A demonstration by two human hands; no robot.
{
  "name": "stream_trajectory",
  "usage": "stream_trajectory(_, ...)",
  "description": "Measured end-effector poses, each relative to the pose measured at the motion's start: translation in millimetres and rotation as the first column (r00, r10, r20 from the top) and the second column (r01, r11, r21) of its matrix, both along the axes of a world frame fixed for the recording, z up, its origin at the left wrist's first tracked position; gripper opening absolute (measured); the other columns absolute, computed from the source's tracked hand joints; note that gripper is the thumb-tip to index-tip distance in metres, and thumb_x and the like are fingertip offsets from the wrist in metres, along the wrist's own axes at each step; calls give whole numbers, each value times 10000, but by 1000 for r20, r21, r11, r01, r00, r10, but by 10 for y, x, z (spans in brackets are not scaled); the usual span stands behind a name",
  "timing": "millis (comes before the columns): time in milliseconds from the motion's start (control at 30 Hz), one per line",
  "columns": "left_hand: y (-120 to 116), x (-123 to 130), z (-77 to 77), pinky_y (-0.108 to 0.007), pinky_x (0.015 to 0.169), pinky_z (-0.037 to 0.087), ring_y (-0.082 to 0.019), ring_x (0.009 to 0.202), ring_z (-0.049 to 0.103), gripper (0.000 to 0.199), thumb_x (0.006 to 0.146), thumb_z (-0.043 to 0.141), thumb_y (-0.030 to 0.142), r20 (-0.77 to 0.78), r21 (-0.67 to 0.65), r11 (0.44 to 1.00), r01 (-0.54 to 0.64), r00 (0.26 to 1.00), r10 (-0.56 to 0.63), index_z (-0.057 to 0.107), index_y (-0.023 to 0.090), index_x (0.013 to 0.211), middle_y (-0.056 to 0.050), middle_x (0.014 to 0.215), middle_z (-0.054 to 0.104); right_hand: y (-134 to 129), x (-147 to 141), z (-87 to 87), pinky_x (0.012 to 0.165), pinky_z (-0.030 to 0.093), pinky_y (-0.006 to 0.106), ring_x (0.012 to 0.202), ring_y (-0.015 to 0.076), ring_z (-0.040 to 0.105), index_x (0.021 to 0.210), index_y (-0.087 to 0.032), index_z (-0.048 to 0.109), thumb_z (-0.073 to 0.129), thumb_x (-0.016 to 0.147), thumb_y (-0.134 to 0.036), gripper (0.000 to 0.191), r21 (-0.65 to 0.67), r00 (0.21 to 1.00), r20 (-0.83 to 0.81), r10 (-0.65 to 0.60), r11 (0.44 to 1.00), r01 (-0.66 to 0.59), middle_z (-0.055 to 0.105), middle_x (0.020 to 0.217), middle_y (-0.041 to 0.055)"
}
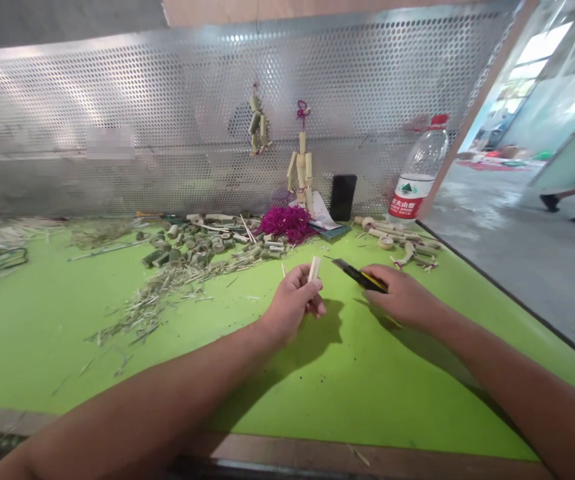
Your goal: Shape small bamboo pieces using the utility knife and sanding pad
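Note:
My left hand (pixel 297 300) pinches a short pale bamboo piece (pixel 314 268), which stands nearly upright between thumb and fingers. A thin light stick pokes out behind the same hand. In my right hand (pixel 400 293) is a black and yellow utility knife (pixel 360 275). Its blade is out and points left toward the bamboo piece, with a gap between them. A thin dark sliver shows near the blade's tip. Both hands are over the green tabletop (pixel 392 387).
Bamboo shavings (pixel 152 300) and cut bamboo tubes (pixel 202 243) lie at the left and back. Behind my hands are purple cord (pixel 287 225), a jointed bamboo figure (pixel 302 167), a phone (pixel 343 197) and more bamboo parts (pixel 397 237). A water bottle (pixel 420 173) stands back right. Someone's legs show far right.

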State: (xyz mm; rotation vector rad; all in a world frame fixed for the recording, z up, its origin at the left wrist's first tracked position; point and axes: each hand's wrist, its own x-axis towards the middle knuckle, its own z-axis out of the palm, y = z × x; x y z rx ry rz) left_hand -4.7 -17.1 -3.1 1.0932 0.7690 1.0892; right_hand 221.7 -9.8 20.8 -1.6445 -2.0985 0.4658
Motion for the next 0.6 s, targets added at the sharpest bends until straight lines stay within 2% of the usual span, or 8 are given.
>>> stream_trajectory(100, -32, -2, -8, -176, 429, 382, -65, 457, 486, 486, 922, 558, 320, -107, 24, 998, 62, 992, -59, 449, 156, 1366, 44, 640, 544, -60, -26, 13, 615, 441, 279, 698, 173, 586, 1124, -213, 584, 550, 847, -336, 304, -53, 975, -213, 61, 996, -74, 640, 859, 22)
stream_trajectory(200, -54, 2, -3, -176, 415, 347, -70, 425, 439, 511, 930, 534, 348, -187, 46, 995, 92, 979, -82, 445, 148, 1391, 63, 552, 501, -126, -97, -3, 543, 419, 265, 598, 148, 538, 1136, -204, 546, 551, 876, -461, 366, -125, 940, -326, 102, 981, -150, 572, 738, -11)
stream_trajectory(300, -62, 10, 17, -182, 420, 344, -67, 418, 431, 519, 919, 546, 335, -209, 53, 995, 83, 975, -71, 451, 143, 1391, 61, 558, 508, -178, -157, 4, 496, 372, 260, 518, 129, 484, 914, -199, 536, 472, 914, -540, 347, -147, 939, -331, 90, 978, -146, 506, 631, -33)
stream_trajectory(400, -55, 18, 21, -183, 422, 346, -64, 409, 426, 500, 917, 547, 329, -212, 55, 995, 78, 975, -65, 467, 144, 1374, 62, 553, 510, -209, -177, 30, 492, 331, 258, 500, 119, 444, 754, -211, 474, 430, 932, -555, 390, -92, 960, -259, 103, 987, -130, 473, 576, -39)
stream_trajectory(600, -38, 30, -6, -178, 382, 305, -62, 399, 384, 421, 904, 567, 318, -150, 95, 988, 120, 983, -105, 514, 137, 1280, 85, 526, 447, -241, -181, 36, 485, 317, 256, 519, 121, 429, 792, -208, 508, 434, 942, -540, 372, -90, 938, -319, 137, 981, -174, 468, 598, -40)
